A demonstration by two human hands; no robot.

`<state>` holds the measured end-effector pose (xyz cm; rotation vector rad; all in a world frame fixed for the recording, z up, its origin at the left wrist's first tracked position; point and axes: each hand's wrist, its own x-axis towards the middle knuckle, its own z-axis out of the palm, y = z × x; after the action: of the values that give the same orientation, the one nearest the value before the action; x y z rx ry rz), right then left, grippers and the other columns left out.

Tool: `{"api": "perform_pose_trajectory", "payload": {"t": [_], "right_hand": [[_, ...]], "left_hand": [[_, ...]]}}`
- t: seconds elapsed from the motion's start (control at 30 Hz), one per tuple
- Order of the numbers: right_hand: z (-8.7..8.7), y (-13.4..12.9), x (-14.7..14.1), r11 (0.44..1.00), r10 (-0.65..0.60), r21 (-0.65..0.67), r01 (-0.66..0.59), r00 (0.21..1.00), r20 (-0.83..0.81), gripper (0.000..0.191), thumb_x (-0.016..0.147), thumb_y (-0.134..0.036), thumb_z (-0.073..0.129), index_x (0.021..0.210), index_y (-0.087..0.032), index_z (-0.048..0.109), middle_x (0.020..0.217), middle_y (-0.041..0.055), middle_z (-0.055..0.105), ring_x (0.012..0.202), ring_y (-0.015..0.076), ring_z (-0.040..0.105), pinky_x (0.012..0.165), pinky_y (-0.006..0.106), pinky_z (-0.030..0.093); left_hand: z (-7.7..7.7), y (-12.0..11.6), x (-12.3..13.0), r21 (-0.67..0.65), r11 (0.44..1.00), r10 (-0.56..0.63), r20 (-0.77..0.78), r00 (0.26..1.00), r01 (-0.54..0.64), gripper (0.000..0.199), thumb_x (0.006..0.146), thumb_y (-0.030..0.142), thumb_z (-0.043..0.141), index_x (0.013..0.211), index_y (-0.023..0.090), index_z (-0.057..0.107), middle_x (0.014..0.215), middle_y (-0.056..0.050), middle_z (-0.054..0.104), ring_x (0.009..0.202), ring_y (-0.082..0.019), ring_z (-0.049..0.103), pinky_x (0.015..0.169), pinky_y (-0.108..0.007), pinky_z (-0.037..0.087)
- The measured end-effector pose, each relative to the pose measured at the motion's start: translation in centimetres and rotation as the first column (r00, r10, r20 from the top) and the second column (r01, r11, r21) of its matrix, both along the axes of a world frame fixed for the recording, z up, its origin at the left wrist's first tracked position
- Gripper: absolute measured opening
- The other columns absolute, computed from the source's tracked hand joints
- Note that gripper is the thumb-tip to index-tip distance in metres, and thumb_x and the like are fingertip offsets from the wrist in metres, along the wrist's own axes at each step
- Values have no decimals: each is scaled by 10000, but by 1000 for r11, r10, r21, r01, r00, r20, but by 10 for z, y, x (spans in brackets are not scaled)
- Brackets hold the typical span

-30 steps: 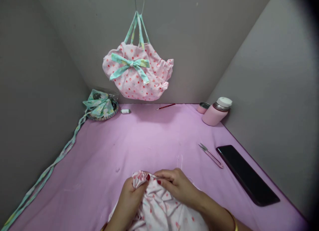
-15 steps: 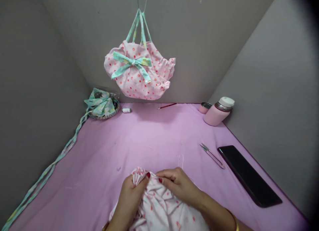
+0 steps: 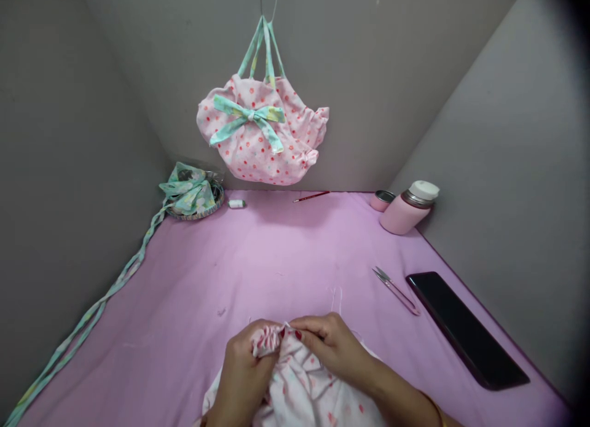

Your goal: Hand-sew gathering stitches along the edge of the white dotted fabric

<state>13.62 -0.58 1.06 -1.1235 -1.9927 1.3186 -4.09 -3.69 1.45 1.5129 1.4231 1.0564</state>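
A white and pink printed cloth (image 3: 299, 384), gathered into folds, lies at the table's near edge under both hands. My left hand (image 3: 251, 359) is closed on its ruffled, gathered edge, which bunches up between thumb and fingers. Close beside it, my right hand (image 3: 329, 344) pinches the same cloth between thumb and forefinger. The fingertips of the two hands nearly meet at a small raised fold. Whether a needle is held there is too small to tell. Thin white thread (image 3: 340, 301) lies on the table just beyond the right hand.
Thread snips (image 3: 396, 290) and a black phone (image 3: 465, 329) lie at right. Behind stand a pink jar (image 3: 403, 212) and an open tin (image 3: 381, 201). A thread spool (image 3: 236, 204), a red pencil-like stick (image 3: 311, 196) and a basket (image 3: 196, 215) sit at the back. A dotted garment (image 3: 262, 132) hangs above.
My left hand has rolled inward, turning the ruffled edge toward the right hand. The fingertips are now closer together. The whole view has shifted slightly.
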Motion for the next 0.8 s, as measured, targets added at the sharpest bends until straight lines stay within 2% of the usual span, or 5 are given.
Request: {"api": "perform_pose_trajectory", "payload": {"t": [0.03, 0.1, 0.2, 0.33, 0.8], "right_hand": [[-1, -1, 0, 1000, -2, 24, 1, 1000, 5, 290, 877, -174, 466, 1080, -243, 661, 835, 1, 714, 735, 149, 657, 679, 223, 486], [-2, -1, 0, 998, -3, 66, 3, 1000, 5, 290, 876, -170, 471, 1081, -252, 658, 872, 3, 715, 765, 147, 661, 693, 223, 484], [-2, -1, 0, 995, 6, 102, -5, 1000, -9, 283, 882, -182, 471, 1085, -258, 654, 935, 10, 711, 818, 149, 662, 725, 226, 484], [-1, -1, 0, 994, 15, 109, -13, 1000, -16, 274, 889, -198, 469, 1080, -261, 655, 952, 10, 709, 832, 148, 662, 734, 226, 487], [-1, -2, -3, 994, -9, 108, 7, 1000, 11, 237, 887, -205, 463, 981, -236, 679, 817, -6, 703, 723, 126, 643, 653, 197, 451]], "left_hand": [[1, -1, -1, 128, 990, -51, -72, 996, 59, 162, 770, 130, 491, 767, 167, 650, 681, -34, 658, 628, -168, 609, 584, -237, 460], [1, -3, -2, 351, 922, -83, -239, 967, 166, 201, 778, 98, 461, 821, 160, 647, 665, -47, 653, 596, -166, 609, 548, -238, 458], [-2, -5, -2, 525, 820, 5, -408, 913, 230, 171, 793, 105, 468, 827, 140, 632, 558, -38, 601, 485, -159, 561, 451, -235, 425], [-5, -6, 0, 564, 792, 52, -443, 895, 233, 151, 807, 106, 470, 871, 135, 603, 569, -46, 603, 499, -165, 569, 461, -244, 449], [-6, -5, 1, 570, 777, 25, -454, 891, 269, 163, 782, 68, 476, 903, 130, 567, 598, -67, 630, 515, -187, 600, 463, -279, 502]]}}
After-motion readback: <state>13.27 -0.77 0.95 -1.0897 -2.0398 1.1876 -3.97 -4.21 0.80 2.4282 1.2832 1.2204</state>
